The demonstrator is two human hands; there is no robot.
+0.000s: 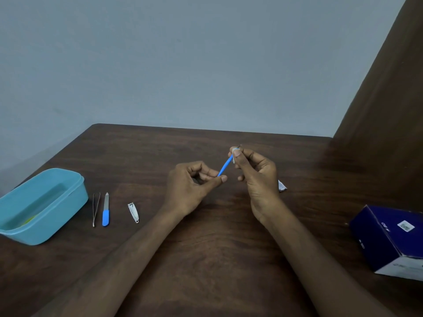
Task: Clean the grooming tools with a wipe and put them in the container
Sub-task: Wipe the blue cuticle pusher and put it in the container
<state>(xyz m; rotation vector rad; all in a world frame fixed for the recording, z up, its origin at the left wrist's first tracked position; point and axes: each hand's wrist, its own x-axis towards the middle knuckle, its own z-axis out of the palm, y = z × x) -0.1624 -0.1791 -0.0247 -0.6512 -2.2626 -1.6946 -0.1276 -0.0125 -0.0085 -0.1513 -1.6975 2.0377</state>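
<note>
Hands hold one blue tool above the table: my left hand pinches its lower end, my right hand pinches the wipe around its tip. Container stands far left.

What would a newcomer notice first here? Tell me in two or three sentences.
First, the two hands raised over the middle of the dark wooden table: the left hand pinches the lower end of a thin blue tool while the right hand holds a white wipe around its upper end. Next, the light blue container at the left edge, with tweezers, a nail file and a nail clipper lined up beside it.
</note>
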